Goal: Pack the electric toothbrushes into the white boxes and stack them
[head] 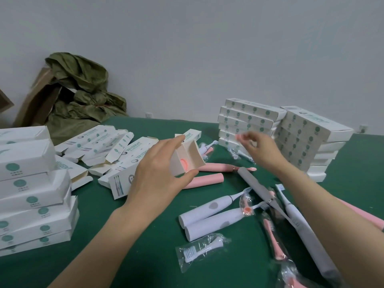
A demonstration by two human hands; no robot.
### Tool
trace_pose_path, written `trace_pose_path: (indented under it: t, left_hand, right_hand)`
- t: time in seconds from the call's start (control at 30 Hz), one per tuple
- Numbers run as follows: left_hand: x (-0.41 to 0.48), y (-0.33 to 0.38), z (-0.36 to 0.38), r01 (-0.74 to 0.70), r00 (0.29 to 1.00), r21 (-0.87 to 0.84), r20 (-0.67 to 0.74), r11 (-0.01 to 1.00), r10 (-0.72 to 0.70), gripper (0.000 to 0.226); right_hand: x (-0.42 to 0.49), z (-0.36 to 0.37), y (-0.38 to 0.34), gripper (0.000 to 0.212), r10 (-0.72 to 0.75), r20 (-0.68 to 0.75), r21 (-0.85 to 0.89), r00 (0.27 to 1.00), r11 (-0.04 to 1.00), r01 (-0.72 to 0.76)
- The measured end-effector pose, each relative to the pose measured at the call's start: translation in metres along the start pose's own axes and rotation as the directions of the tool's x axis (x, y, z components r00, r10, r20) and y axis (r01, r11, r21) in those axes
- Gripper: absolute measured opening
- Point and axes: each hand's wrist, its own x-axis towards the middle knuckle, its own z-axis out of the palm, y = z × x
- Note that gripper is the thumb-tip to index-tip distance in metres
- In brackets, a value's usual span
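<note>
White box (187,159) is held up off the desk (124,235), abt mid-desk. Its long axis runs away from the person toward the far edge. Open end faces the camera, flaps splayed. Inside: pink toothbrush (184,163), seen end-on, lying along the box.

Left hand (158,169) grips the box near its open end, thumb below, fingers over the top, medium spread. Right hand (259,150) is raised to the right of the box, in front of the far-right stacks, fingers curled narrow, pinching a small pink piece (239,137). It's blurred, can't tell what it is.

Loose on the desk:
- Two pink handles (220,167) just past the box, lying approx left-right.
- Two white toothbrushes (207,210) side by side nr the ctr, heads toward the far right corner.
- Grey toothbrush (255,188) lying diagonal beside them.
- Bagged brush head (199,250) toward the near edge.

Closed boxes: one stack (31,183) at the left edge, two stacks (311,138) at the far right corner. Btw them, toward the far left, a heap of open boxes (99,142) lies flat; contents not visible. Green sack (83,90) sits behind the far left corner.
</note>
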Motion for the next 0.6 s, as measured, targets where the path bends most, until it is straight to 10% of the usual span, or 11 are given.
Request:
trace_pose_path:
  t: [0.2,0.43,0.6]
  left_hand:
    - [-0.003,0.000,-0.001,0.047,0.999,-0.046,-0.013,0.998,-0.047,0.066]
    - [-0.007,0.005,-0.004,0.060,0.991,-0.082,-0.112,0.995,-0.069,0.068]
    - [-0.009,0.008,-0.002,-0.019,0.998,-0.096,-0.055,0.995,0.014,0.067]
  right_hand:
    - [-0.068,-0.028,-0.109,0.016,-0.337,0.183,0.679,0.923,0.722,0.129]
    - [-0.078,-0.006,-0.117,0.023,-0.118,0.114,0.467,0.986,0.883,0.051]
    - [-0.069,-0.014,-0.130,0.009,-0.368,0.156,-0.091,0.917,0.919,0.384]
